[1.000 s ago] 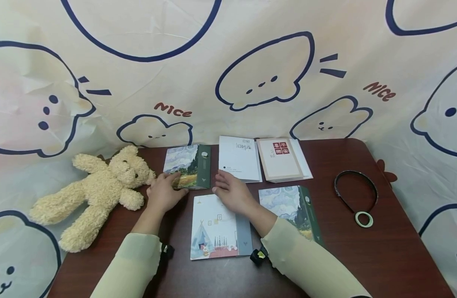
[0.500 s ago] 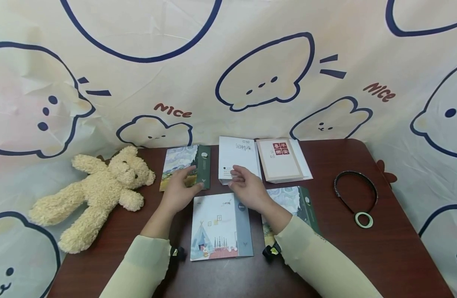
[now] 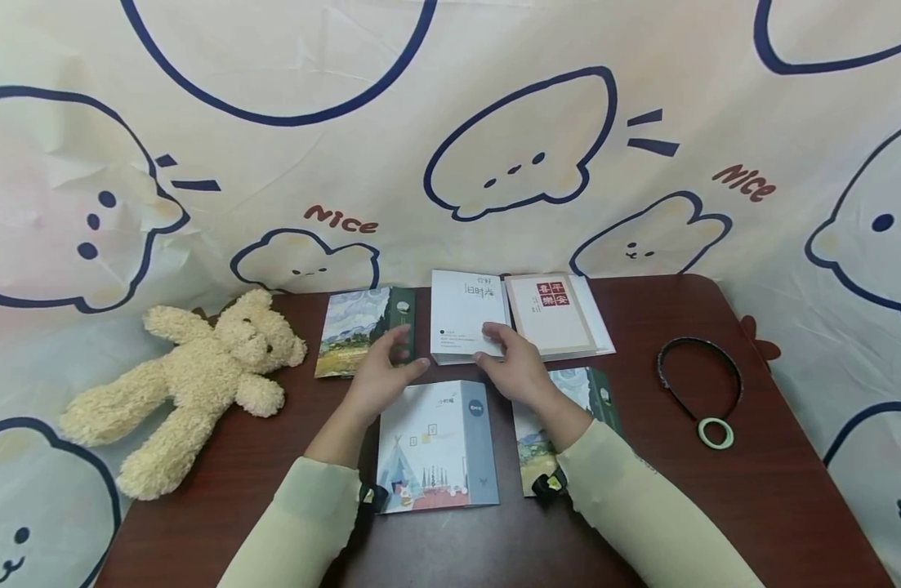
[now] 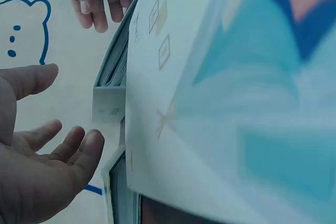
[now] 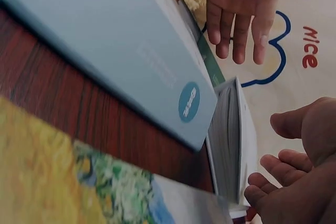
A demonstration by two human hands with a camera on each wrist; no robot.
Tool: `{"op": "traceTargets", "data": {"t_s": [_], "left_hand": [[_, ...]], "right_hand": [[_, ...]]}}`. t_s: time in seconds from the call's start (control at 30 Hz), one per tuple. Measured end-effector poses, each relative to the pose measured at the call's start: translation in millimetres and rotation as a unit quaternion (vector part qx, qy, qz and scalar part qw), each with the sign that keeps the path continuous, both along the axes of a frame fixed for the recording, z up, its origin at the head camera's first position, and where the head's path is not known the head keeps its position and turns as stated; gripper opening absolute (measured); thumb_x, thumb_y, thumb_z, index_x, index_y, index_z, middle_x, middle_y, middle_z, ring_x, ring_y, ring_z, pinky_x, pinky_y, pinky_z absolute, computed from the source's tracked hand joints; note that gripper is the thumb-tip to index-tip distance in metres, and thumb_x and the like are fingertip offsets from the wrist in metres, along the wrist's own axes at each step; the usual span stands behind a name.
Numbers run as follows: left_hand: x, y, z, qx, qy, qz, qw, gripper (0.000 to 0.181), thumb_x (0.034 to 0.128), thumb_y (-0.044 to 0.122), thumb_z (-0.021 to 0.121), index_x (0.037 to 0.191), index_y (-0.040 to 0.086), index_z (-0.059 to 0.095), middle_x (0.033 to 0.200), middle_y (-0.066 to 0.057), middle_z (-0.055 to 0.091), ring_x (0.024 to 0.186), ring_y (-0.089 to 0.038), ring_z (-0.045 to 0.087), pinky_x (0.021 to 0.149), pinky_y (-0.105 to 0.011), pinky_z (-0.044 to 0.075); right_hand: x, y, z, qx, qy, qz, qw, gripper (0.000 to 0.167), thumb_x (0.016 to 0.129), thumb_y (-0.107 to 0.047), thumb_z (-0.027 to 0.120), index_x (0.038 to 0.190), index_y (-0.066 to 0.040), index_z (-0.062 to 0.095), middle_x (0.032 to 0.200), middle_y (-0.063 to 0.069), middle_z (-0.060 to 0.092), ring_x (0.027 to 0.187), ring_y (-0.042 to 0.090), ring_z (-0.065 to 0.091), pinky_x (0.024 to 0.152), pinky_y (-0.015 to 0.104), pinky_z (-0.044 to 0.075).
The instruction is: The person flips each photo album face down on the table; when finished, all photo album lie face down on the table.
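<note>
My left hand (image 3: 382,377) hovers with spread fingers between the landscape-painting book (image 3: 350,333) at back left and the white book (image 3: 468,314) at back middle. On the other side, my right hand (image 3: 519,367) is held over the front right corner of that white book, fingers loosely bent and holding nothing. Whether its fingertips touch the cover, I cannot tell. In the right wrist view, the white book (image 5: 227,140) shows a thick block of pages. Below the hands lies a white and blue-grey book with a tent picture (image 3: 424,449). A second landscape book (image 3: 534,433) is partly under my right forearm.
A cream book with red characters (image 3: 551,314) lies at the back, beside the white book. A teddy bear (image 3: 200,384) lies on the left of the brown table (image 3: 685,523). To the right is a black hoop with a pale green ring (image 3: 716,433). A printed curtain (image 3: 391,163) hangs behind.
My left hand has left the back left landscape book and moved right. My right hand has also shifted right along the white book. The books near the back stay about where they were.
</note>
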State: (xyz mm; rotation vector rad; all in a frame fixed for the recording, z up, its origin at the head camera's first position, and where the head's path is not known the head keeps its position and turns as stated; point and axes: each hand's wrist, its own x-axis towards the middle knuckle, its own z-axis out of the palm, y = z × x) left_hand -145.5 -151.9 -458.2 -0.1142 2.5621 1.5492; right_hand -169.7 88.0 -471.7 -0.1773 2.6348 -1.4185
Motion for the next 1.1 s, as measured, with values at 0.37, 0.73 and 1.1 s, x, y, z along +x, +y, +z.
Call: {"op": "traceTargets", "data": {"t_s": [0.37,0.73,1.1], "left_hand": [[-9.7,20.1,-9.8,0.043,-0.033,0.006,0.9985,0.08,0.0942,0.018,0.076,0.162,0.014,0.033,0.154,-0.013,0.046,0.134,-0.034,0.055,0.1,-0.05,0.054],[-16.4,31.4,-20.9,0.069,-0.039,0.014,0.9968,0.087,0.0934,0.019,0.078,0.163,0.008,0.028,0.15,-0.018,0.052,0.126,-0.032,0.059,0.097,-0.042,0.056],[-17.0,29.3,-19.9,0.085,-0.062,0.017,0.9943,0.083,0.0934,0.023,0.077,0.161,0.004,0.032,0.151,-0.017,0.052,0.129,-0.033,0.059,0.103,-0.046,0.052]], "right_hand": [[-6.6,6.2,-2.8,0.042,-0.026,-0.003,0.9988,0.066,0.099,-0.028,0.068,0.157,-0.009,0.044,0.158,0.016,0.047,0.146,0.037,0.042,0.118,0.052,0.037],[-9.3,6.3,-2.7,0.051,-0.044,-0.006,0.9977,0.068,0.098,-0.028,0.068,0.158,-0.01,0.042,0.16,0.015,0.045,0.149,0.036,0.038,0.12,0.053,0.033],[-11.3,0.0,-5.0,0.053,-0.034,-0.017,0.9979,0.065,0.099,-0.028,0.068,0.157,-0.01,0.045,0.158,0.012,0.047,0.148,0.033,0.041,0.119,0.049,0.036]]}}
